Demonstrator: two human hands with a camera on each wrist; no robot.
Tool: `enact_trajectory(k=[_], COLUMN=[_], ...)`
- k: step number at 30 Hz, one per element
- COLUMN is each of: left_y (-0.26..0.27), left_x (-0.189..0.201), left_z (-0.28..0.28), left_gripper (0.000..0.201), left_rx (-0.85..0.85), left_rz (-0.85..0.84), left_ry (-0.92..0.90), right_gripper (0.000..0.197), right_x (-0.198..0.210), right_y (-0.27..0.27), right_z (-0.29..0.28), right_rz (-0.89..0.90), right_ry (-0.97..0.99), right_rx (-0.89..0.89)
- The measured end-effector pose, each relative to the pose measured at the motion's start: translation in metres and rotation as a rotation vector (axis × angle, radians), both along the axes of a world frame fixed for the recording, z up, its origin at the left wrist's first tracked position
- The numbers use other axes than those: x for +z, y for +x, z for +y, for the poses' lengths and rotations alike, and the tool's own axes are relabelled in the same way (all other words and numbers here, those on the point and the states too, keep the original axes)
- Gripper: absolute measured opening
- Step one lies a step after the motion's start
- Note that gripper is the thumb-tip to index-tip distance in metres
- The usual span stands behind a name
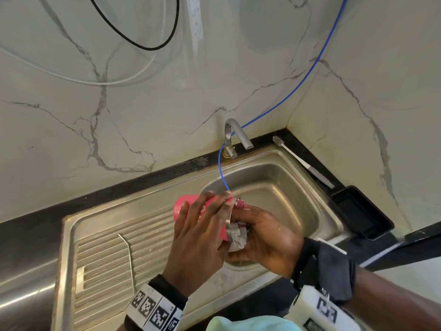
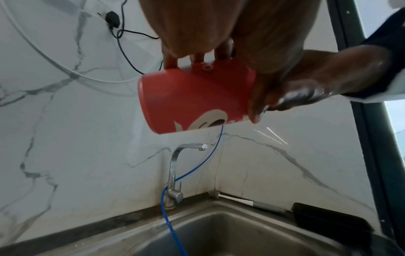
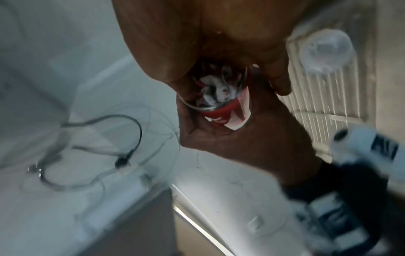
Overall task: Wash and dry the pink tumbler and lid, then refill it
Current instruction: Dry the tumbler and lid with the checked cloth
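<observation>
- The marble wall (image 1: 143, 103) rose behind the sink (image 1: 317, 199) on two sides, meeting in a corner at the sink's far right; a black cable (image 1: 133, 34) and a white cable (image 1: 71, 77) looped on it, high above the sink
- The sink was steel, a basin with a ribbed draining board (image 1: 107, 254) joined to its left side, set in a dark counter (image 1: 28, 235)
- The tap (image 1: 235, 137) stood at the sink's back rim, spout turned toward the basin; a thin blue tube (image 1: 317, 58) ran down the wall, passed the tap and curved over the basin to the tumbler's mouth
- A black tray (image 1: 362, 211) sat on the counter at the sink's right edge
- The pink tumbler (image 1: 183, 206) lay on its side in the air over the sink, above the basin's left edge, its steel-rimmed mouth facing right
- The left hand (image 1: 198, 237) gripped the tumbler from above, fingers spread and curled round its body; the left wrist view showed those fingertips (image 2: 171, 64) over its far side
- The right hand (image 1: 265, 237) was at the tumbler's mouth, fingers curled round a crumpled white cloth (image 1: 237, 237) with red marks, part of it inside the tumbler
- A white-handled brush (image 1: 300, 161) lay on the counter behind the sink's right corner
- A bent metal straw (image 1: 128, 254) lay on the draining board
- In the blurred right wrist view a clear round piece (image 3: 326, 52) lay on the draining board; whether it was the lid, I cannot tell
</observation>
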State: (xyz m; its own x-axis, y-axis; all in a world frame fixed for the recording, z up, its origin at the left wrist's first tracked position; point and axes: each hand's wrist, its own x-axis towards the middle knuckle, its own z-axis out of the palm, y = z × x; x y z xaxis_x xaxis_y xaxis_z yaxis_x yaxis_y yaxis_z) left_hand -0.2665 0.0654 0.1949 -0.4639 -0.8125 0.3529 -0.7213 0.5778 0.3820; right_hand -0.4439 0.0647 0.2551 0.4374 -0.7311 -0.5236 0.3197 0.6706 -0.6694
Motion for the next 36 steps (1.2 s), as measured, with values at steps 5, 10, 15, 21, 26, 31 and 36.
enact_trajectory(k=[5,10,15,21,26,31,36], left_y=[0.018,0.024,0.019,-0.003,0.019,0.03,0.013], left_x=[0.028,0.041,0.023,-0.013,0.005,0.024,0.014], left_z=[-0.011,-0.03,-0.03,-0.002,-0.021,-0.036,-0.025], left_gripper=[0.089,0.104,0.087,0.076,0.086,0.09,0.082], left_rx=[-0.086,-0.115,-0.104,-0.008,-0.213,-0.34,-0.169], left_rz=[0.089,-0.173,-0.227,-0.092,0.03,0.06,0.035], left_ry=[0.09,0.209,-0.025,-0.131,0.035,0.147,-0.061], right_gripper=[0.019,0.014,0.014,0.035,0.024,0.023,0.023], right_x=[-0.006,0.002,0.0,0.002,-0.012,-0.011,-0.001], right_y=[-0.012,-0.021,-0.018,-0.01,-0.018,-0.016,-0.009], right_z=[-0.006,-0.011,-0.004,0.004,0.007,0.003,0.006], right_rz=[0.451,0.754,0.566,-0.087,0.317,0.568,0.181], right_ry=[-0.453,-0.75,-0.582,0.003,-0.444,-0.571,-0.314], right_rx=[0.116,0.456,0.267,-0.175,0.044,0.276,-0.082])
